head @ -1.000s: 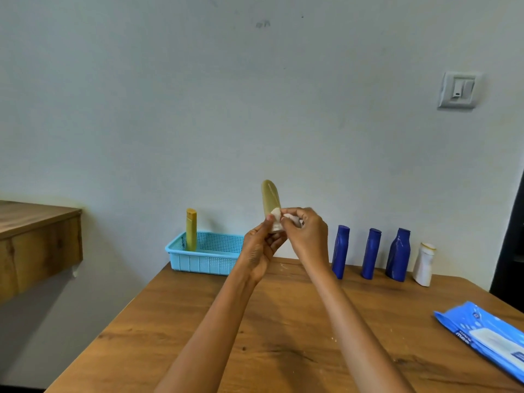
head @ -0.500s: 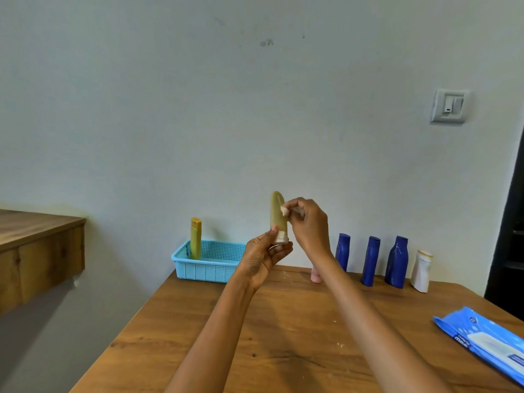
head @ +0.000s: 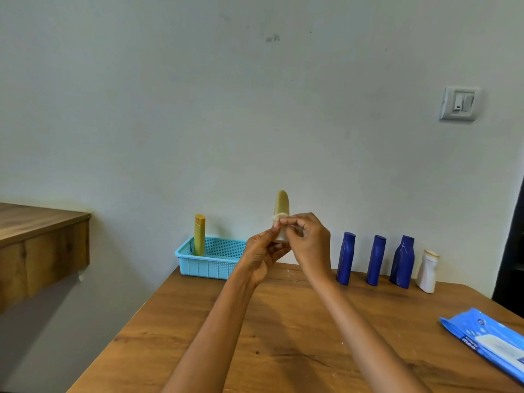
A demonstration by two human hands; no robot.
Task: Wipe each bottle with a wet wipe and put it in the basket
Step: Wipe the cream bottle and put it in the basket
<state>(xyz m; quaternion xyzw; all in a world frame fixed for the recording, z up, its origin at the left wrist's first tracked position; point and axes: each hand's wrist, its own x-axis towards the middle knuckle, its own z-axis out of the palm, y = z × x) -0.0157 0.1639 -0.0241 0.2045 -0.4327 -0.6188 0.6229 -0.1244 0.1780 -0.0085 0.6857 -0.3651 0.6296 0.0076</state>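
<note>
I hold an olive-green tube bottle (head: 281, 204) upright above the table, cap end down, in my left hand (head: 262, 255). My right hand (head: 307, 239) pinches a small white wet wipe (head: 279, 218) against the bottle's lower half. A light blue basket (head: 211, 263) stands at the table's far left edge with one yellow bottle (head: 199, 235) upright in it. Three dark blue bottles (head: 345, 258) (head: 375, 259) (head: 402, 260) and a white bottle (head: 427, 270) line the wall on the right.
A blue wet-wipe pack (head: 487, 343) lies at the wooden table's (head: 283, 336) right edge. A wooden shelf (head: 39, 245) juts out at the left, beyond a gap. A light switch (head: 459, 103) is on the wall.
My right hand with the wipe has slid down the bottle from near its top to its lower half. Both hands stay raised in front of the wall.
</note>
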